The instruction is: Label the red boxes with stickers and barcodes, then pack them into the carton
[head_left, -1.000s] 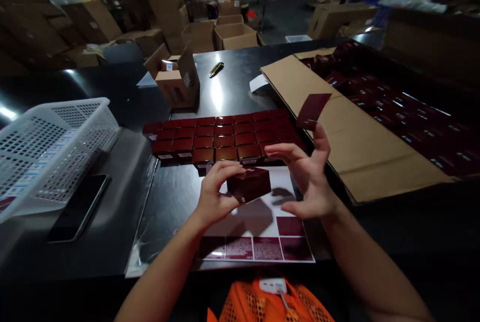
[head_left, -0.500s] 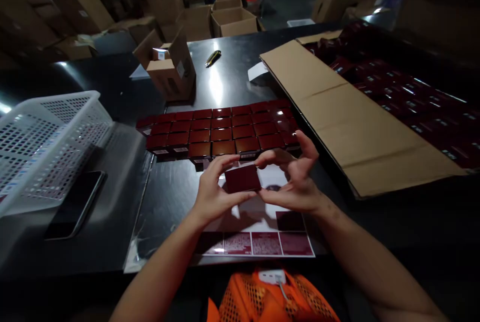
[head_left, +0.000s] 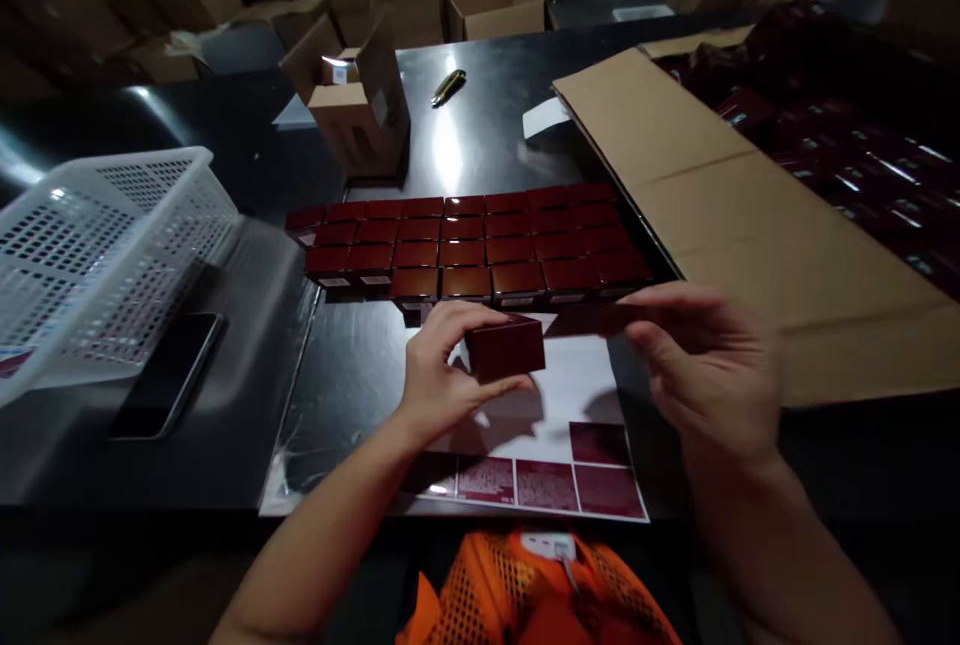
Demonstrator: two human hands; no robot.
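Note:
In the head view, my left hand (head_left: 439, 375) grips a small dark red box (head_left: 508, 349) between thumb and fingers, above a white sticker sheet (head_left: 581, 380). Dark red printed squares line the sheet's lower edge. To the right, my right hand (head_left: 709, 365) is closed in a pinch on a thin, flat dark red piece (head_left: 589, 321); whether it is a label is hard to tell. Just beyond the hands, rows of similar dark red boxes (head_left: 461, 253) stand close together on the dark table.
On the left are a white perforated basket (head_left: 161, 225) and a phone (head_left: 169, 375). Farther back stand an open carton (head_left: 360, 125) and a yellow-black cutter (head_left: 448, 88). A cardboard flap (head_left: 720, 195) at right borders a carton of dark red boxes (head_left: 847, 155).
My right hand has moved away from the held box to the right, with a thin dark red piece in its fingers. The box in my left hand has turned, and the view has shifted slightly.

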